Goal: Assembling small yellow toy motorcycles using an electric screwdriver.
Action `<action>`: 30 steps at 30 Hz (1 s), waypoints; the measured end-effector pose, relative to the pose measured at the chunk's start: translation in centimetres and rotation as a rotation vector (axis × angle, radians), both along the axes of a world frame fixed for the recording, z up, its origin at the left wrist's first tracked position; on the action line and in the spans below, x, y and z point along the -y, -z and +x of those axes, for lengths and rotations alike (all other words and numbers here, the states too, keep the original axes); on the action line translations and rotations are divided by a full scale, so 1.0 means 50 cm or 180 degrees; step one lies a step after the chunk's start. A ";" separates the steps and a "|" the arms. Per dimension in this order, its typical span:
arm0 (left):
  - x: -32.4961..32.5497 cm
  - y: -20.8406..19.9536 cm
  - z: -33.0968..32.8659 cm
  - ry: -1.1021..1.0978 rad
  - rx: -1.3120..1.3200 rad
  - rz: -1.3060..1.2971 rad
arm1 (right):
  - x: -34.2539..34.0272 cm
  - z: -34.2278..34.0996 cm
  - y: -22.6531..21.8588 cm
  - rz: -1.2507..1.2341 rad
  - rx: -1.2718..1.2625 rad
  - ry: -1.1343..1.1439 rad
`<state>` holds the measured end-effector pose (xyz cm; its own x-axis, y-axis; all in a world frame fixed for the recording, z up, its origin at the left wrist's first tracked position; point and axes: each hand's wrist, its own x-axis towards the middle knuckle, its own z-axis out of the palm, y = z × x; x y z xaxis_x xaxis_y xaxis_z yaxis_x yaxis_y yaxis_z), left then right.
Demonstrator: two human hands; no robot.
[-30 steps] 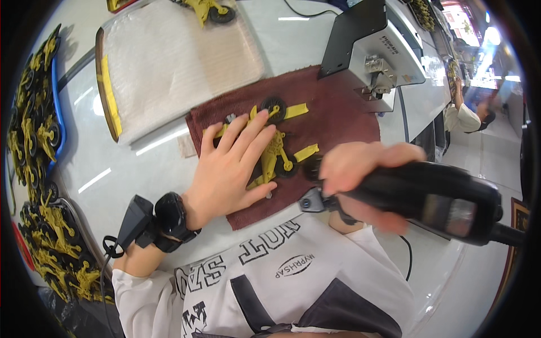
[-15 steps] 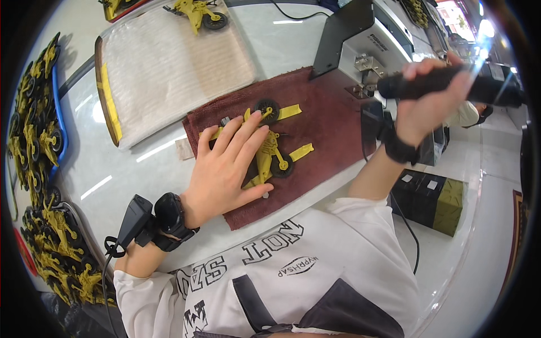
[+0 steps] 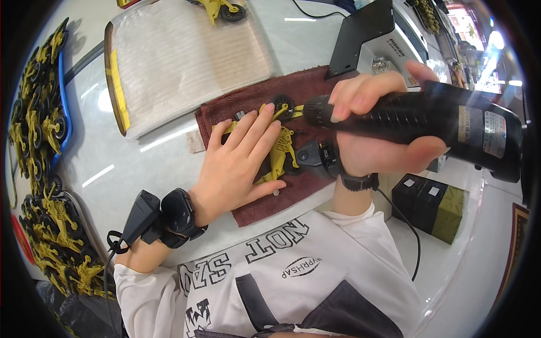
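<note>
A yellow model motorcycle [image 3: 278, 157] with a black wheel lies on a dark red cloth [image 3: 307, 83]. Beside it on the far side is another yellow part with a black wheel [image 3: 282, 107]; whether the two belong together I cannot tell. My left hand [image 3: 234, 158] rests flat over them, fingers stretched and a little apart. In my right hand [image 3: 375, 121] is a thick black electric screwdriver [image 3: 434, 121], fingers wrapped round its body. Its collar points left, close to the far wheel; the bit is not visible.
Many yellow motorcycles [image 3: 59, 219] crowd trays at the left. A pale padded board [image 3: 186, 62] behind the cloth bears another motorcycle [image 3: 217, 10]. A white screw feeder [image 3: 389, 50] with a black panel stands back right. A black and olive box [image 3: 426, 207] sits lower right.
My right hand has brought the electric screwdriver left and nearer, away from the screw feeder and over the cloth. My left hand stays on the motorcycle parts. The whole view has shifted slightly.
</note>
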<state>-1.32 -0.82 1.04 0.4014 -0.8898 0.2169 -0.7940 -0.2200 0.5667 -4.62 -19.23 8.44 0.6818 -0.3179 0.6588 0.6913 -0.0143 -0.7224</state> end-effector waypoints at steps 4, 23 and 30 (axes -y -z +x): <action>-0.005 -0.005 0.001 -0.0007 0.0101 0.0117 | -0.028 0.014 -0.022 -0.0221 -0.0857 0.0816; 0.003 0.001 0.010 0.0020 0.0355 0.0177 | -0.013 0.044 0.022 -0.0493 -0.0972 0.0586; 0.003 -0.005 0.003 0.0013 0.0270 0.0172 | 0.127 -0.077 -0.137 -0.0637 0.0186 0.1972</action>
